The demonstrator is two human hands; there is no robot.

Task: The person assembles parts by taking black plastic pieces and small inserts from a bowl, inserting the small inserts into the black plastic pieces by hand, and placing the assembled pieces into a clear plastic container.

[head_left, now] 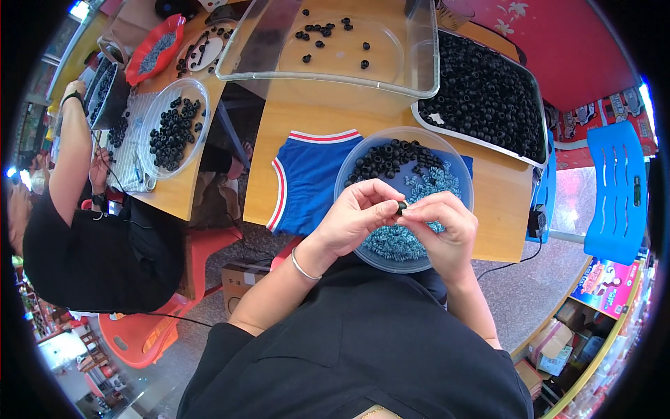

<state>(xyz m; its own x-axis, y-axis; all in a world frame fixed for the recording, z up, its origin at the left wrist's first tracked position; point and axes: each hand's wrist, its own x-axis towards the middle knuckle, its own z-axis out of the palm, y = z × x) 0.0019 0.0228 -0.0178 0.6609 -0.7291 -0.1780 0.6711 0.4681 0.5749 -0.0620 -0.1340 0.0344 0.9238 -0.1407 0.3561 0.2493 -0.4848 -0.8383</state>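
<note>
Above a round clear plastic bowl (467, 178), my two hands meet fingertip to fingertip. Between them is a small black knob-like part (400, 207). My left hand (359, 218), with a silver bangle at its wrist, pinches the part from the left. From the other side, the closed thumb and fingers of my right hand (444, 225) touch it; whether they also hold something smaller is hidden. In the bowl, black parts (391, 155) lie at the far side and many small teal-blue pieces (394, 244) fill the near and right side.
A blue garment (310, 178) with red-white trim lies under the bowl on the wooden table (499, 230). Behind stand a clear bin (335, 80) with several black parts and a white tray (481, 143) heaped with them. A co-worker's arm (75, 153) reaches among containers at left. A blue chair (618, 192) stands right.
</note>
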